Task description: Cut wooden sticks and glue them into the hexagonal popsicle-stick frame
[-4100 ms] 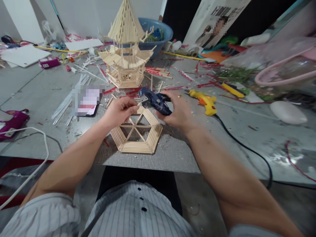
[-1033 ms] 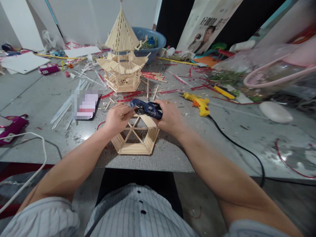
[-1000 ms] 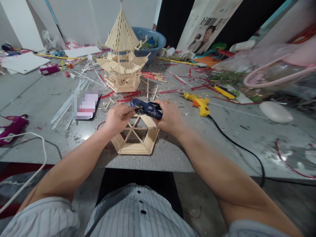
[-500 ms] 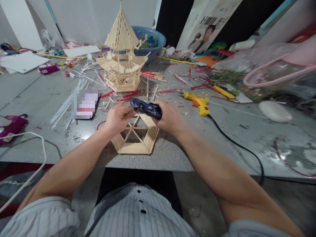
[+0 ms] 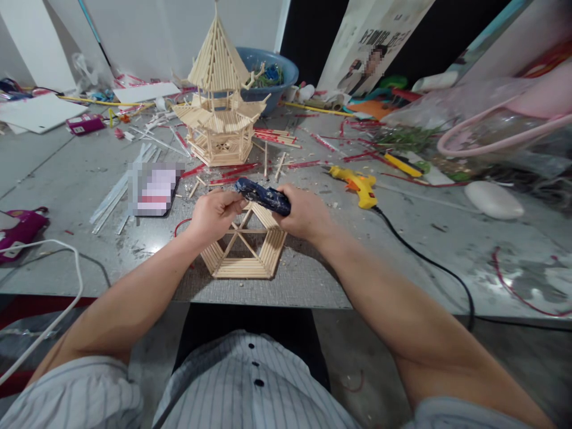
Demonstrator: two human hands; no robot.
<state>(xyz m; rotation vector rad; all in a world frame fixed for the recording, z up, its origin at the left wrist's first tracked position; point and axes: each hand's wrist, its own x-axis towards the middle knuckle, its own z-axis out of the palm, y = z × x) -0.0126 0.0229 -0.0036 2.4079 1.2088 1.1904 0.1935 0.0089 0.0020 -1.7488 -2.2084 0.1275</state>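
A flat hexagonal frame of thin wooden sticks (image 5: 243, 253), with spokes across its middle, lies on the grey table near the front edge. My right hand (image 5: 304, 213) is closed round a dark blue glue gun (image 5: 263, 196), its nozzle pointing left over the frame's far side. My left hand (image 5: 214, 213) hovers over the frame's far left corner, fingers pinched on a thin wooden stick right at the nozzle. Behind them stands a finished stick pagoda (image 5: 220, 98).
A yellow glue gun (image 5: 357, 185) with a black cable lies to the right. A phone (image 5: 152, 187) and loose sticks lie to the left, a white cable (image 5: 62, 262) at the left edge. A blue basin (image 5: 268, 71), bags and scraps crowd the back.
Both hands with the blue glue gun have stayed over the frame's far edge; the gun has tilted slightly and the view has shifted a little.
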